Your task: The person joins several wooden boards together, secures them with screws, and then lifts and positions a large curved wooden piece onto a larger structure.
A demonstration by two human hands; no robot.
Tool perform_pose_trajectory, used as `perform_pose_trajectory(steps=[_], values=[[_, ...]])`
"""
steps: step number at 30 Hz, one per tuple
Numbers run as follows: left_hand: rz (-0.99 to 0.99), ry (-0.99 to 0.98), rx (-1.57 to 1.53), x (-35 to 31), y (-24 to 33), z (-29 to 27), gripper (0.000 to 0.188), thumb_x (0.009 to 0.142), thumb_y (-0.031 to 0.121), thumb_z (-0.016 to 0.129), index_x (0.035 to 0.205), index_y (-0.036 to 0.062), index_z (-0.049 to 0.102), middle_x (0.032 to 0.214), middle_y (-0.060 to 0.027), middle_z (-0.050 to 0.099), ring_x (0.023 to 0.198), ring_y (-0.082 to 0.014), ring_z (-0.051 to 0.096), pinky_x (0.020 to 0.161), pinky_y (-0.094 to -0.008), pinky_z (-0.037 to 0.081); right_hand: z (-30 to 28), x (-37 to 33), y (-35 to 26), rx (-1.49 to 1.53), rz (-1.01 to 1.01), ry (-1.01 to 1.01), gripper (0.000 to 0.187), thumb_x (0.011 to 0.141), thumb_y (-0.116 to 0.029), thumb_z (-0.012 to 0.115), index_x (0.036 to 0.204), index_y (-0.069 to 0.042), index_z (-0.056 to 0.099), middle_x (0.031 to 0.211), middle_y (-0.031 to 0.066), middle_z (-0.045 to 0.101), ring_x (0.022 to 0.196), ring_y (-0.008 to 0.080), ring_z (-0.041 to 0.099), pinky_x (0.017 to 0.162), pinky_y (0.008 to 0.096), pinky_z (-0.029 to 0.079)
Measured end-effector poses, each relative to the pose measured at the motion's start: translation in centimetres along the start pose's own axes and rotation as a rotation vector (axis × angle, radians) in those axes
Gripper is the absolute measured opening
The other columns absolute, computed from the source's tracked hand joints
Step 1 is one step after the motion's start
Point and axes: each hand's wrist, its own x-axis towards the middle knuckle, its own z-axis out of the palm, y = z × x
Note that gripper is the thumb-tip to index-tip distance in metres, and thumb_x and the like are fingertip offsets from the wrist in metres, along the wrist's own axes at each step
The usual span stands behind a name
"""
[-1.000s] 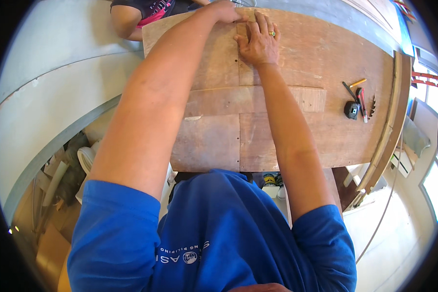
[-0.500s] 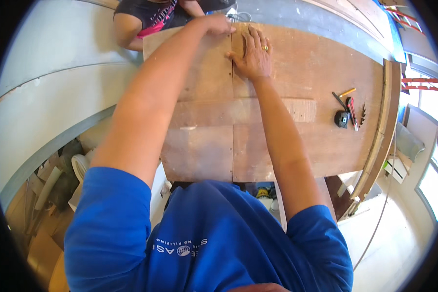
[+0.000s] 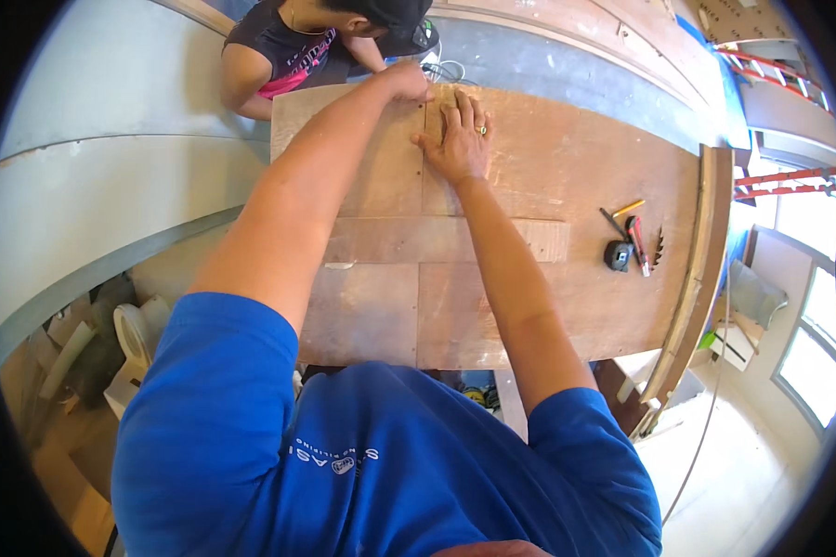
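Both my arms reach across a brown plywood panel (image 3: 567,316) to its far edge. My left hand (image 3: 409,82) is closed at that edge, beside the seam between two sheets; whatever its fingers hold is hidden. Just right of the seam, my right hand (image 3: 459,144) lies palm down on the plywood with its fingers spread, a ring on one of them. A flat wooden strip (image 3: 395,239) crosses the panel under my right forearm. Small dark dots, like screw or nail heads, line the seam.
On the panel's right side lie a black tape measure (image 3: 617,255), a red utility knife (image 3: 637,243), a yellow pencil (image 3: 630,209) and a dark toothed blade (image 3: 659,249). A wooden rail (image 3: 701,251) borders the right end. Another person (image 3: 283,51) crouches beyond the far left corner.
My view has tilted, so the panel sits lower and farther left in the picture, and more of the other person shows. Both hands keep about the same places on the panel.
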Motion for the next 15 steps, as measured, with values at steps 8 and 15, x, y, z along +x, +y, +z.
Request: perform_pose_trajectory(steps=[8, 15], values=[[-0.011, 0.064, -0.057, -1.0, 0.5, 1.0, 0.048, 0.087, 0.048, 0.072, 0.088, 0.0002, 0.077, 0.085, -0.0204, 0.074, 0.081, -0.0365, 0.072, 0.075, -0.0456, 0.055, 1.4, -0.6, 1.0, -0.023, -0.023, 0.019, 0.075, 0.082, -0.061, 0.073, 0.134, -0.008, 0.060, 0.160, 0.0099, 0.042, 0.151, 0.0323, 0.031, 0.121, 0.0557, 0.018], [-0.039, 0.140, -0.107, -2.5, 1.8, 0.1, 0.049, 0.085, 0.048, 0.073, 0.093, 0.0002, 0.078, 0.096, -0.0226, 0.073, 0.090, -0.0387, 0.072, 0.083, -0.0468, 0.056, 0.5, -0.7, -0.4, 0.021, -0.032, 0.025, 0.075, 0.080, -0.053, 0.079, 0.135, -0.007, 0.058, 0.159, 0.0113, 0.041, 0.151, 0.0325, 0.030, 0.122, 0.0563, 0.018]])
